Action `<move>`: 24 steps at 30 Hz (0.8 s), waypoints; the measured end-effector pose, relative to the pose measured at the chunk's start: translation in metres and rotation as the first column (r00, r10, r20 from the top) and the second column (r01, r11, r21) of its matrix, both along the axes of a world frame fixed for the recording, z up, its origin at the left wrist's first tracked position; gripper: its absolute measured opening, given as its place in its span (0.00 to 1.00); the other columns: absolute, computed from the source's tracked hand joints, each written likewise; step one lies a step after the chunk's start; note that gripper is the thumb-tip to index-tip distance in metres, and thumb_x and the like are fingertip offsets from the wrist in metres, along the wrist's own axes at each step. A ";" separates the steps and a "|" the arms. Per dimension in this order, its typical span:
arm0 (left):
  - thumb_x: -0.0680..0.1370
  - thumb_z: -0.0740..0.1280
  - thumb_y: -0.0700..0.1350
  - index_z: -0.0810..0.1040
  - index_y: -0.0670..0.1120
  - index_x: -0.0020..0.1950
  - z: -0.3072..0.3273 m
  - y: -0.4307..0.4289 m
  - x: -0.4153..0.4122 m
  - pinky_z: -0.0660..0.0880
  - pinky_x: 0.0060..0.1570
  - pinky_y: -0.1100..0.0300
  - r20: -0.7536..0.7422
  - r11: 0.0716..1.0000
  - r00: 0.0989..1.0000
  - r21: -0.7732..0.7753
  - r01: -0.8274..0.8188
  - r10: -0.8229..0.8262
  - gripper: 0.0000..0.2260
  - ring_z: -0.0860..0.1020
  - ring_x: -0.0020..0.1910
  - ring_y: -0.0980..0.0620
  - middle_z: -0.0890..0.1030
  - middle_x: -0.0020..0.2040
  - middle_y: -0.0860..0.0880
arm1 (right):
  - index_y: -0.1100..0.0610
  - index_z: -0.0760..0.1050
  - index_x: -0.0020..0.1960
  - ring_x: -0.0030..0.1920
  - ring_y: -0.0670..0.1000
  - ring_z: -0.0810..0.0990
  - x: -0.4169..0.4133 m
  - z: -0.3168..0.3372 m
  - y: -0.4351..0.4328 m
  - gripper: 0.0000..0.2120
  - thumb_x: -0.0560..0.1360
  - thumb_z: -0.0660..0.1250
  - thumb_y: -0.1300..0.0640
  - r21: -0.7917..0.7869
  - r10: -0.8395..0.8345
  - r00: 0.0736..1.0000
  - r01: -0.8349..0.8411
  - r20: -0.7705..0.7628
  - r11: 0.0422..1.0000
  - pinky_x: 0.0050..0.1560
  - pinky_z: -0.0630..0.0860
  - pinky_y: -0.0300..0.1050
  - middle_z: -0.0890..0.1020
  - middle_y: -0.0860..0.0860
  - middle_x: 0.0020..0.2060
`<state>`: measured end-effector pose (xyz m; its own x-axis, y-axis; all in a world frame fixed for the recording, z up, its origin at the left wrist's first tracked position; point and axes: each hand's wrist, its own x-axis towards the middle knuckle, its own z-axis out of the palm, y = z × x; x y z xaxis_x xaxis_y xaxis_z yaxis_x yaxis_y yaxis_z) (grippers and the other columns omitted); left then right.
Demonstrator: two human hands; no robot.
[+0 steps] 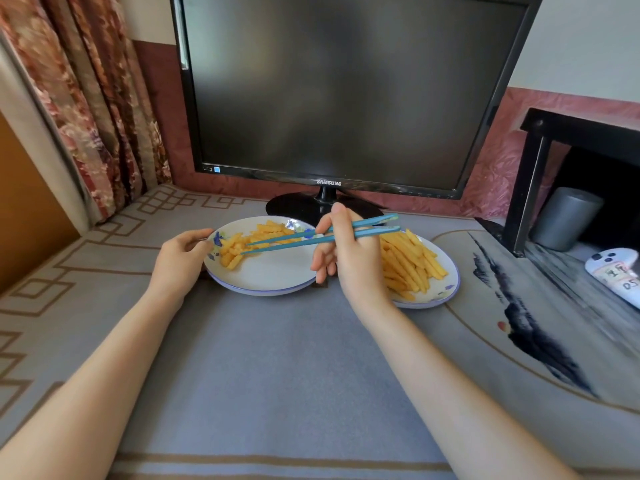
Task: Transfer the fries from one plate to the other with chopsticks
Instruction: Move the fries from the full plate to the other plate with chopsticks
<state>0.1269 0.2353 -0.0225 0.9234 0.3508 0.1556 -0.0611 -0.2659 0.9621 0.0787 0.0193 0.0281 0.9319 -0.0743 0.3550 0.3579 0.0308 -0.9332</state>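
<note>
At the far left a flowered curtain (86,109) hangs down to the edge of the worktop (277,358), which is covered with a grey cloth with a brown line pattern along its border.

My left hand (180,258) grips the left plate (270,282) by its left rim, with the thumb on top of the edge and the fingers curled beneath it. This white plate has a blue edge and a small flower print. A small pile of fries (239,245) lies on its far left part, and the near half is bare.

The blue chopsticks (304,239) reach leftward over that plate. Their tips are a little apart and sit right at the pile; I cannot tell whether they have a fry between them.

Behind the plates stands a black monitor (346,88) with a dark screen, its round foot just beyond the left plate.

My right hand (349,261) is closed around the thick ends of the chopsticks, held above the spot where the two plates meet. The forefinger is raised and the lower fingers hang curled.

The right plate (450,289) sits just beside the left one, and my hand hides where their rims come together. It carries the larger heap of fries (412,265), spread across most of it.

Further right, a black shelf (530,188) stands on the worktop with a grey cylinder (564,220) under it. A white controller (620,271) lies at the right edge.
</note>
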 end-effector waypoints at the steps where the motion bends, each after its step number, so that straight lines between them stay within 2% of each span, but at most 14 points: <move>1: 0.79 0.62 0.39 0.78 0.43 0.61 0.000 0.000 0.000 0.75 0.49 0.58 -0.005 1.000 1.000 -0.002 0.002 -0.002 0.13 0.78 0.48 0.49 0.81 0.52 0.45 | 0.58 0.71 0.37 0.18 0.50 0.72 0.001 0.000 0.000 0.18 0.83 0.53 0.54 -0.002 0.002 1.000 -0.002 -0.005 1.000 0.19 0.63 0.34 0.74 0.62 0.24; 3: 0.79 0.62 0.39 0.78 0.43 0.62 0.000 0.000 0.001 0.74 0.51 0.56 -0.011 1.000 1.000 -0.005 0.013 -0.013 0.13 0.78 0.48 0.49 0.81 0.51 0.45 | 0.59 0.71 0.38 0.18 0.49 0.72 0.002 0.000 0.000 0.18 0.83 0.53 0.54 -0.006 0.008 1.000 -0.008 -0.021 1.000 0.19 0.63 0.33 0.74 0.62 0.25; 6: 0.79 0.61 0.39 0.78 0.44 0.61 0.000 0.001 0.001 0.74 0.48 0.57 -0.014 1.000 1.000 -0.014 0.008 -0.008 0.13 0.78 0.47 0.50 0.81 0.50 0.45 | 0.58 0.71 0.36 0.17 0.51 0.72 0.002 0.000 0.000 0.19 0.83 0.53 0.53 0.002 0.003 0.999 -0.003 -0.047 1.000 0.19 0.63 0.35 0.74 0.61 0.24; 10: 0.79 0.62 0.39 0.78 0.44 0.61 -0.001 0.001 0.000 0.74 0.53 0.56 -0.012 1.000 1.000 -0.002 0.010 -0.010 0.13 0.78 0.49 0.49 0.81 0.51 0.46 | 0.58 0.71 0.34 0.17 0.53 0.71 0.001 0.000 -0.002 0.21 0.83 0.54 0.52 0.008 -0.023 0.998 0.024 -0.067 1.000 0.20 0.63 0.36 0.75 0.60 0.22; 16: 0.79 0.61 0.39 0.78 0.44 0.62 -0.001 0.000 0.000 0.74 0.53 0.56 -0.016 1.000 1.000 0.004 0.012 -0.012 0.13 0.79 0.49 0.49 0.81 0.51 0.46 | 0.58 0.70 0.33 0.17 0.53 0.70 -0.008 0.007 -0.011 0.21 0.82 0.55 0.52 0.026 -0.040 0.997 0.041 -0.063 0.999 0.19 0.63 0.35 0.74 0.59 0.21; 24: 0.79 0.61 0.40 0.77 0.44 0.62 0.000 0.000 -0.001 0.73 0.50 0.57 -0.011 1.000 1.000 -0.015 0.011 -0.011 0.13 0.79 0.49 0.49 0.81 0.52 0.46 | 0.57 0.69 0.34 0.16 0.52 0.67 -0.037 0.024 -0.067 0.20 0.82 0.55 0.53 0.043 -0.245 0.969 0.244 0.017 0.969 0.21 0.62 0.37 0.72 0.54 0.17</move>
<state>0.1256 0.2353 -0.0226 0.9288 0.3428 0.1407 -0.0537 -0.2513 0.9664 0.0413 -0.0474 0.0524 0.8757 -0.3136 0.3672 0.3796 -0.0228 -0.9249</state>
